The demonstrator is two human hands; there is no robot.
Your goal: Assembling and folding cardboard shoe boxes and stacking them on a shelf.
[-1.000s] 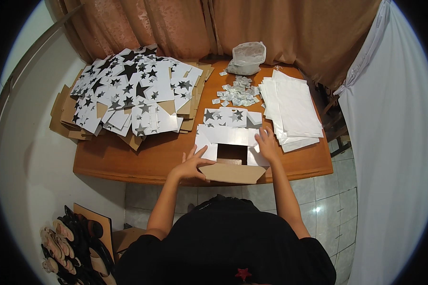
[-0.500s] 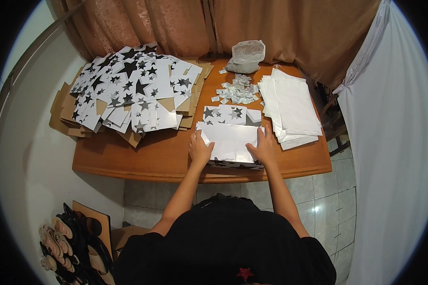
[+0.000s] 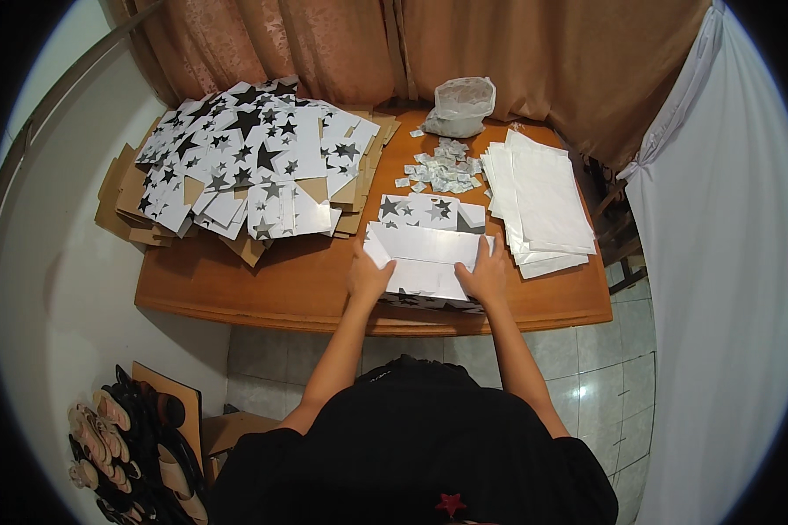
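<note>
At the near edge of the wooden table [image 3: 236, 284], right of its middle, a white star-printed box [image 3: 425, 278] is set with its long axis running along that edge. The box is held between two hands, so neither can be called nearer: its left end is grasped by the left hand [image 3: 372, 273], its right end by the right hand [image 3: 484, 273]. On both sides the thumb is laid over the white top panel, while the fingers are wrapped about the end. A white flap [image 3: 425, 242] is seen on the far side; its exact tilt cannot be told.

Farther in on the table, just past the flap, flat star-printed card [image 3: 418, 210] is laid. Toward the table's far edge, small sachets [image 3: 446, 173] are scattered before a plastic bag [image 3: 462, 105]. Its right side is taken up by white sheets [image 3: 547, 197], its left by piled cartons [image 3: 245, 162]. Only the card is placed close enough to crowd the box.
</note>
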